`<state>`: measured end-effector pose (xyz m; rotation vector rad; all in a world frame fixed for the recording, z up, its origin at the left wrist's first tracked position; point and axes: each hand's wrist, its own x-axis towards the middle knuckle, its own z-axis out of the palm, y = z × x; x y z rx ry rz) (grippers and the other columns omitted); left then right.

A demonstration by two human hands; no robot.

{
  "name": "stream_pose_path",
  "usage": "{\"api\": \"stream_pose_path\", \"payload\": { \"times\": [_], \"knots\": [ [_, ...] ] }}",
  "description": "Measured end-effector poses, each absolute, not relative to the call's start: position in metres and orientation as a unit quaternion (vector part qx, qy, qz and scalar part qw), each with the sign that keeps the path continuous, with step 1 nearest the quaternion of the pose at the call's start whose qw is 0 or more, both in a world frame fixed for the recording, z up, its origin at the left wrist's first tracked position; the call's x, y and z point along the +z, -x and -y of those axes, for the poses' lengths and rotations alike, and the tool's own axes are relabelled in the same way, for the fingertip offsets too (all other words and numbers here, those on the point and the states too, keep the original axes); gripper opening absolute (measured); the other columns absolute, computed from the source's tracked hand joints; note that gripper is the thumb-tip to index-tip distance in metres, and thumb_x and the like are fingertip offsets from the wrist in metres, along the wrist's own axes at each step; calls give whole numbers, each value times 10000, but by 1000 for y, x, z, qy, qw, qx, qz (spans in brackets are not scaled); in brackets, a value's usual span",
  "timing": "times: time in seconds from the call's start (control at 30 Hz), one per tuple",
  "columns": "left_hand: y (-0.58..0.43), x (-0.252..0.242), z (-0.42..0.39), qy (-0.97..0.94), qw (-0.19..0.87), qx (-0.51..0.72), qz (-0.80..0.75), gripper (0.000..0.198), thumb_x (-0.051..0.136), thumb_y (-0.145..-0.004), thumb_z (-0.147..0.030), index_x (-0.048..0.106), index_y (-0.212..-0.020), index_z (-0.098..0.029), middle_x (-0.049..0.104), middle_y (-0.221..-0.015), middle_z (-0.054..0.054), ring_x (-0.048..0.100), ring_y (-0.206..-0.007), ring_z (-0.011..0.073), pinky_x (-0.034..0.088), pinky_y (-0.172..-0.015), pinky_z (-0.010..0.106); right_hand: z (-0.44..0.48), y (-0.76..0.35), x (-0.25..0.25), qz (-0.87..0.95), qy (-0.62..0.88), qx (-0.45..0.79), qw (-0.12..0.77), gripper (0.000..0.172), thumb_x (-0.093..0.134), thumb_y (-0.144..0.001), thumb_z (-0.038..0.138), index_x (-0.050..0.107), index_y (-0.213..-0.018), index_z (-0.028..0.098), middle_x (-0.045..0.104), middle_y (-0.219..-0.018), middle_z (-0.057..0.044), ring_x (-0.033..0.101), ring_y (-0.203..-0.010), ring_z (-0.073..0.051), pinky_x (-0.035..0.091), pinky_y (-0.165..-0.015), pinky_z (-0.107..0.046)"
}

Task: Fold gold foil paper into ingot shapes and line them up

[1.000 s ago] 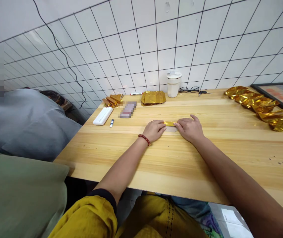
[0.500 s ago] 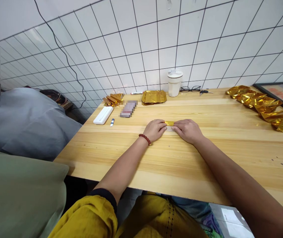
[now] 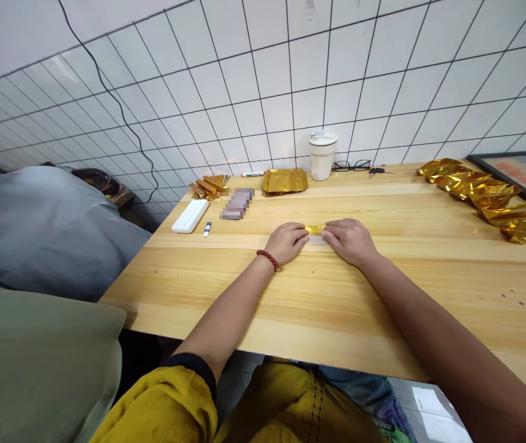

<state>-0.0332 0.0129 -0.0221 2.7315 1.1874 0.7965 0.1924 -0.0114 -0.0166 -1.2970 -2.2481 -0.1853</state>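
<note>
Between my hands a small piece of gold foil paper (image 3: pixel 314 229) lies on the wooden table (image 3: pixel 244 295), with a greyish-white strip along its near side. My left hand (image 3: pixel 287 243), with a red bead bracelet at the wrist, pinches the left end of the piece. The right end is under the fingers and thumb of my right hand (image 3: pixel 349 241), which are closed on it. Both palms rest low over the tabletop, and the fingertips hide the two ends of the piece.
Along the wall stand a gold foil stack (image 3: pixel 284 182), a white cup (image 3: pixel 322 156), glasses (image 3: pixel 352 165) and keys (image 3: pixel 380 171). Folded gold foil pieces (image 3: pixel 488 195) lie right. A white power bank (image 3: pixel 191 216) and glue stick (image 3: pixel 207 229) lie left, near a seated person (image 3: pixel 50 227).
The fingers of my right hand have shifted slightly up on the foil, and more of the greyish strip shows. My left hand stays in place. The view has moved a little.
</note>
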Motion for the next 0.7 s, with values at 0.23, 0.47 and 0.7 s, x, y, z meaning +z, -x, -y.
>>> {"api": "stream_pose_path", "payload": {
  "times": [0.23,0.47,0.7],
  "knots": [
    [33,-21,-13,-885,30,254,-388,229,580,-941,-278,740,-1090,-210,701,-1197,94,643,-1135,232,521,-1007,416,13,-190,-14,900,370,-34,227,368,449,-996,410,750,-1111,234,720,-1206,-87,649,-1115,-243,457,-957,-386],
    [33,-21,-13,-885,33,254,-389,227,592,-936,-266,739,-1090,-189,702,-1201,100,642,-1138,235,517,-1006,407,12,-191,-15,852,466,-49,231,456,379,-1017,440,770,-1023,206,766,-1060,-77,688,-968,-218,460,-851,-334],
    [33,-22,-13,-885,32,253,-390,231,585,-941,-277,739,-1098,-202,702,-1199,92,642,-1134,227,516,-1011,405,13,-191,-13,818,522,-51,237,440,380,-1019,392,774,-951,209,777,-1013,-64,690,-941,-207,415,-858,-324]
  ]
}}
